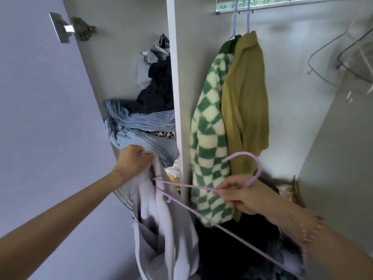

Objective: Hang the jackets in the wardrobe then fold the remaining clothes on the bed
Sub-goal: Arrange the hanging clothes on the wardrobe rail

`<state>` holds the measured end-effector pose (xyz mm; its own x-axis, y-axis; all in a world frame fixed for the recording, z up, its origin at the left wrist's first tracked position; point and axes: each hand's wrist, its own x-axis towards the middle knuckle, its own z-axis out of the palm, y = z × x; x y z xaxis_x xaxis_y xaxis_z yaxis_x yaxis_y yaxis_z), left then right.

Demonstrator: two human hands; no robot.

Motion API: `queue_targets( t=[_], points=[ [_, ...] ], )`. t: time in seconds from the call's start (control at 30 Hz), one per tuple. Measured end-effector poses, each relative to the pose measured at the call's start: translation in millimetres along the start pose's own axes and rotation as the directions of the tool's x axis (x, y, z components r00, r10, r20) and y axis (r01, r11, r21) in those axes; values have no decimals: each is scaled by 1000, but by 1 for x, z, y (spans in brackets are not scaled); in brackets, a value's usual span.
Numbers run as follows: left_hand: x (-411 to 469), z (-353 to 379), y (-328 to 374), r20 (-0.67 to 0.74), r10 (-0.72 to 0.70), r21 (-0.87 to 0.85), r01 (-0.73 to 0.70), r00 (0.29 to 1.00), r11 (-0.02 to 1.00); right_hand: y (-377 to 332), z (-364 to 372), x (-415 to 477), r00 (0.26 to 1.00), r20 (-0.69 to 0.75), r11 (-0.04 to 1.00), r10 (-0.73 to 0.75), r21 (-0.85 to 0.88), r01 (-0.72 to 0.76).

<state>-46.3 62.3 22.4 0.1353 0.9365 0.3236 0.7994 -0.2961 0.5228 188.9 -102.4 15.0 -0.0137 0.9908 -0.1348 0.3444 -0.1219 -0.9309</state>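
Note:
My left hand (134, 161) grips the top of a light grey jacket (159, 229), which hangs down in front of the open wardrobe. My right hand (244, 196) pinches a lilac hanger (245, 158) just below its hook. One arm of the hanger reaches left into the jacket near my left hand; the other slants down to the right. On the rail (282, 4) above hang a green-and-cream checked fleece jacket (207, 134) and an olive jacket (246, 102), both on blue hangers.
A white partition (175, 81) splits the wardrobe. Left of it, a shelf carries piled jeans (141, 126) and dark clothes (157, 85). Empty wire hangers (343, 55) hang at the far right. Dark clothes (242, 249) lie on the wardrobe floor. The open door (44, 118) stands at my left.

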Motion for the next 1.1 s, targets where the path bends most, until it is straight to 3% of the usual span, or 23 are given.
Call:
queue_targets(
  t=[0.1,0.2,0.43,0.5,0.63,0.87,1.0,1.1],
  points=[
    [-11,-7,-12,5,-16,15,16,1000,1000,-4,25,13,992,36,982,119,144,-123],
    [-25,-16,-22,23,-29,41,28,999,999,-12,48,19,992,58,979,116,162,-124],
    [-50,-42,-50,28,-92,136,87,995,987,-26,101,26,999,-33,996,-15,-92,12],
    [-53,-52,-59,25,-124,188,117,992,975,-30,95,23,1000,13,997,21,-70,-20],
    [-60,-56,-66,-17,-119,205,120,993,971,-39,98,18,966,242,981,94,143,-131],
    [-75,-54,-78,5,-99,185,97,995,978,-43,141,43,929,324,971,181,93,-221],
    [-73,-79,-104,-115,-181,206,202,977,957,-62,124,34,911,395,968,116,159,-192],
    [-76,-85,-112,-111,-214,151,229,971,962,-66,113,35,919,385,971,86,172,-164]
  ],
)
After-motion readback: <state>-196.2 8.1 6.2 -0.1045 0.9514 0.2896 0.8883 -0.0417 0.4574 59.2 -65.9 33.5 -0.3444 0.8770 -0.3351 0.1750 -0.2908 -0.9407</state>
